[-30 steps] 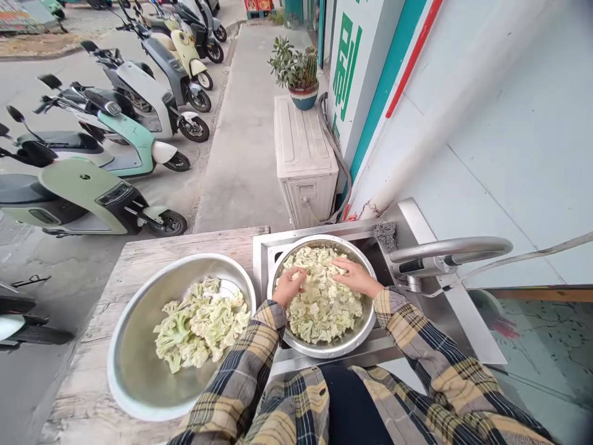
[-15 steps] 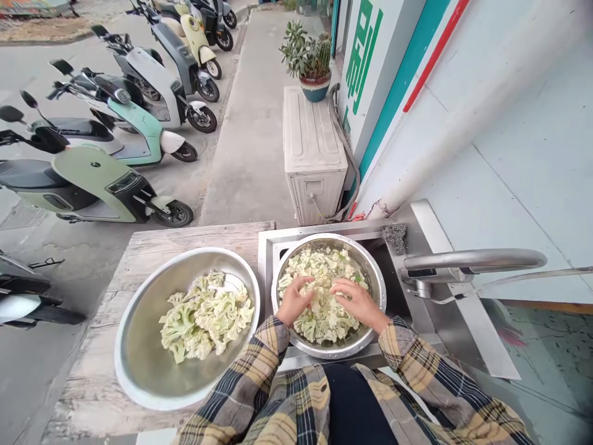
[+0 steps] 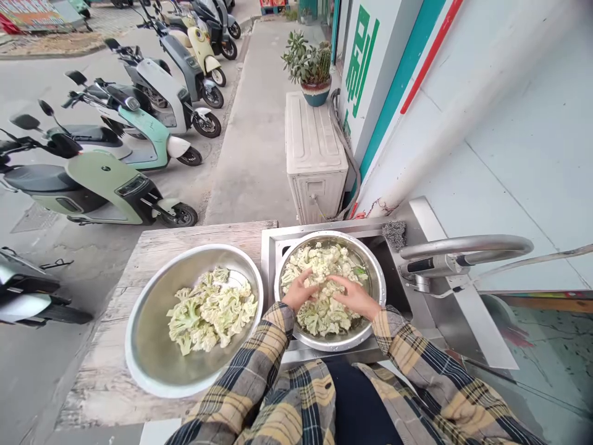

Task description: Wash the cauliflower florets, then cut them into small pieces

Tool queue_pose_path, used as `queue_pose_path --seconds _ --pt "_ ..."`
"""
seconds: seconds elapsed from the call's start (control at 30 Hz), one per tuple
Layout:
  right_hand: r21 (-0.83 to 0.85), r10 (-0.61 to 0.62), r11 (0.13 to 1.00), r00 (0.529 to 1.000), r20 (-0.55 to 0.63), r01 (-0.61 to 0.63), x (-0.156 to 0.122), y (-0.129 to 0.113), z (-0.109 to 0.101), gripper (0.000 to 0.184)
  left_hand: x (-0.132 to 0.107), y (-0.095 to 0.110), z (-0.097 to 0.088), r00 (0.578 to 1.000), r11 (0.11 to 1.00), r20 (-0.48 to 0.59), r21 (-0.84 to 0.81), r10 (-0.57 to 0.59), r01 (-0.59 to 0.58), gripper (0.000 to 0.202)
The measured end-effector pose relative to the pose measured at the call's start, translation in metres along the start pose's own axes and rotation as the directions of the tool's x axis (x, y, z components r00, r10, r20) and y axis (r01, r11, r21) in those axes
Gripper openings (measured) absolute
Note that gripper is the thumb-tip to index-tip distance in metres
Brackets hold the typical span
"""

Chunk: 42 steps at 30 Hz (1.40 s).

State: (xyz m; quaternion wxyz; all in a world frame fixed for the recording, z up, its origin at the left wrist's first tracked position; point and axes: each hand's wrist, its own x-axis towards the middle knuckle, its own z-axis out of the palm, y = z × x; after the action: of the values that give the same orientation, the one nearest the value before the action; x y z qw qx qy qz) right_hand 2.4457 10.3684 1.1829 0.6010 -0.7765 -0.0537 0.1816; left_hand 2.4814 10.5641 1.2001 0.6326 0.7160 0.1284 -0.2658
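A round metal basin [image 3: 378,321] sits over the sink with water and many cauliflower florets [image 3: 324,318] in it. My left hand [image 3: 300,292] reaches in from the left, thumb and fingers apart and curved over the florets. From the right comes my right hand [image 3: 354,296], its fingers spread toward the left hand. Pale florets lie between and under both hands; neither hand is closed round one, though some fingertips are hard to make out among them. A green leafy bit [image 3: 359,272] floats near the basin's right side.
A larger metal bowl [image 3: 143,346] holding cauliflower stands on the wooden board [image 3: 92,389] to the left. At right are a faucet [image 3: 467,247] and a steel scrubber [image 3: 395,233] on the sink's edge. Scooters and an outdoor unit [image 3: 315,142] stand beyond.
My hands have drawn closer together over the florets, and my right hand has shifted slightly left. Florets in the basin have moved about. The whole view has shifted slightly.
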Motion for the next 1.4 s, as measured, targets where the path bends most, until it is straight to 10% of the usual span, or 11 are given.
queue_pose_path --seconds 0.17,0.37,0.53,0.7,1.03,1.2,1.4 --pt "-0.077 -0.076 0.994 0.997 -0.020 0.074 -0.034 -0.014 -0.003 0.044 -0.030 -0.001 -0.004 0.983 0.982 0.173 -0.188 0.054 -0.021 0.052" --pt "-0.351 -0.326 0.896 0.940 -0.102 0.273 -0.045 -0.031 0.004 0.037 -0.034 0.011 0.004 0.986 0.972 0.110 -0.215 0.122 -0.097 0.050" --pt "0.055 -0.070 0.995 0.966 -0.249 0.086 -0.044 -0.033 0.000 0.026 -0.038 0.021 0.003 0.953 0.959 0.118 -0.082 0.281 -0.272 0.025" --pt "0.580 0.176 0.812 0.974 -0.140 -0.063 -0.041 -0.038 0.003 0.056 -0.042 0.025 0.006 0.903 0.896 0.143 0.130 0.406 -0.424 0.012" --pt "0.499 0.041 0.861 0.963 -0.267 0.101 -0.040 -0.048 0.030 0.045 -0.064 0.020 0.019 0.990 0.978 0.053 -0.173 0.130 -0.120 0.059" --pt "0.519 -0.066 0.851 0.996 -0.052 0.083 -0.035 -0.067 0.019 0.043 -0.081 0.034 -0.012 0.990 0.968 -0.064 -0.211 0.123 -0.134 0.055" --pt "0.170 0.071 0.985 0.968 -0.239 -0.030 -0.025 -0.020 -0.022 0.044 -0.115 0.047 -0.103 0.876 0.971 -0.428 0.017 0.223 -0.239 0.044"
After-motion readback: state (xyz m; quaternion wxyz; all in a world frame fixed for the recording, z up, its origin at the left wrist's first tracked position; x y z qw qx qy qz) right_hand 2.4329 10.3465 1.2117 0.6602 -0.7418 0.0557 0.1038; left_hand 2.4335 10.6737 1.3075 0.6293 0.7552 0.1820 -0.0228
